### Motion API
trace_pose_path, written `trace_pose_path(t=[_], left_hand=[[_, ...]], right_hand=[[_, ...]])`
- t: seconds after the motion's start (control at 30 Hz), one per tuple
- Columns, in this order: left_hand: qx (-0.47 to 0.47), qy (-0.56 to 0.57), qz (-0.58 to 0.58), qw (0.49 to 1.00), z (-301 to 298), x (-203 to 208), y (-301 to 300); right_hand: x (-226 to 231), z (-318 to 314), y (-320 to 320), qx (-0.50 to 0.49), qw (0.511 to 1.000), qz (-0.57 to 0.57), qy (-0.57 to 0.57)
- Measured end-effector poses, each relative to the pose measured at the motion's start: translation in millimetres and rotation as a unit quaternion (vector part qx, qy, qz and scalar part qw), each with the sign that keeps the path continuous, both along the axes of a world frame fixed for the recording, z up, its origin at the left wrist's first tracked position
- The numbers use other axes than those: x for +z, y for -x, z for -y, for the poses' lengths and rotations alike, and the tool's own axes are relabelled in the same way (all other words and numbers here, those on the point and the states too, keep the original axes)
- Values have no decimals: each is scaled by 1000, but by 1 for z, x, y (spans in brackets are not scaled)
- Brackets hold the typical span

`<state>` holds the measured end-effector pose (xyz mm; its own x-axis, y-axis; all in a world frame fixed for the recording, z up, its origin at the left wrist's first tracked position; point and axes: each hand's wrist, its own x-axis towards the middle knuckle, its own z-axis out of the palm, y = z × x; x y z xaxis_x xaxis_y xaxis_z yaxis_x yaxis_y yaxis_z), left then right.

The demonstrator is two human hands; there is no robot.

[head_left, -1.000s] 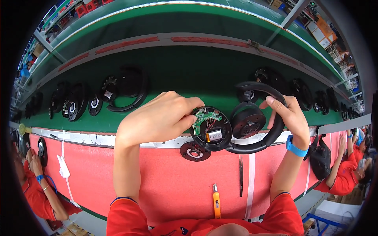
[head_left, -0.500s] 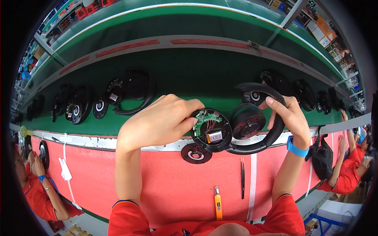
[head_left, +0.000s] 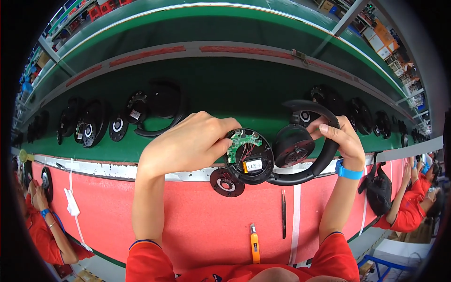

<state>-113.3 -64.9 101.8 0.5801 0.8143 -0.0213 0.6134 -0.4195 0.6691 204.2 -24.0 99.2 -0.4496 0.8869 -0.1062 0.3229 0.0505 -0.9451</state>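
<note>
Both my hands hold a pair of black over-ear headphones (head_left: 304,177) above the bench edge. My left hand (head_left: 185,143) is closed, thumb and fingers at the left rim of an opened ear cup (head_left: 268,164). Inside that cup show a green circuit board (head_left: 238,144), thin wires and a small white battery (head_left: 253,165). My right hand (head_left: 345,138) wraps round the headband on the far side. The second ear cup (head_left: 293,146) faces left, its round inner side showing. Just below the opened cup is a black round speaker plate (head_left: 227,182) with a white ring; whether it is wired to the cup is unclear.
Black tweezers (head_left: 283,214) and a yellow utility knife (head_left: 254,244) lie on the red mat (head_left: 202,225). More headphones (head_left: 162,105) line the green surface beyond. A black bag (head_left: 377,190) is at right. Co-workers in red sit on both sides (head_left: 413,202).
The view has shifted slightly, moving most things a little leftward in the picture. Both hands keep their hold on the headphones. The battery looks brighter now.
</note>
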Motion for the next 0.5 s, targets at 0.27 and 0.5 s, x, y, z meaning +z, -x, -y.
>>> trace_pose_path(t=[0.27, 0.5], left_hand=[[-9, 11, 46, 999, -3, -3, 2], [-101, 125, -42, 986, -13, -16, 12]], right_hand=[[0, 1, -9, -38, 999, -36, 5], [12, 7, -12, -81, 994, -55, -41]])
